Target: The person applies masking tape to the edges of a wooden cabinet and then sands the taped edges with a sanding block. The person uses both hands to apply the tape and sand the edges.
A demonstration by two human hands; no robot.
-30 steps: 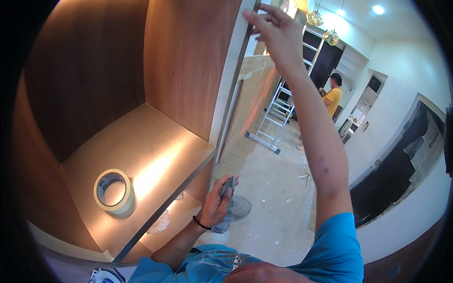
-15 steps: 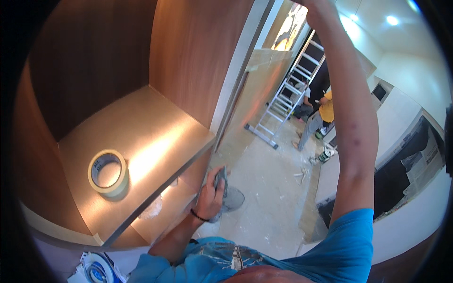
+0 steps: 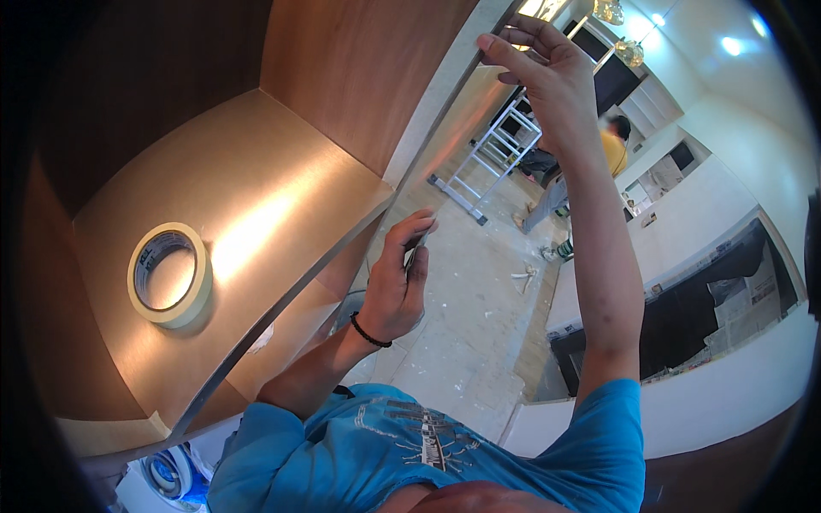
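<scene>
Grey piece [image 3: 420, 243] in left hand [image 3: 396, 289], long axis seemingly forward-right

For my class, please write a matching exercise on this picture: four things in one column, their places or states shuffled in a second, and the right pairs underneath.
Column 1
1. Roll of tape
2. Left hand
3. Ladder
4. Right hand

Column 2
A. standing on the floor in the background
B. raised close to the cabinet's pale upright edge
C. lying on the lit shelf
D. holding a thin grey object

Right pairs: 1-C, 2-D, 3-A, 4-B
</scene>
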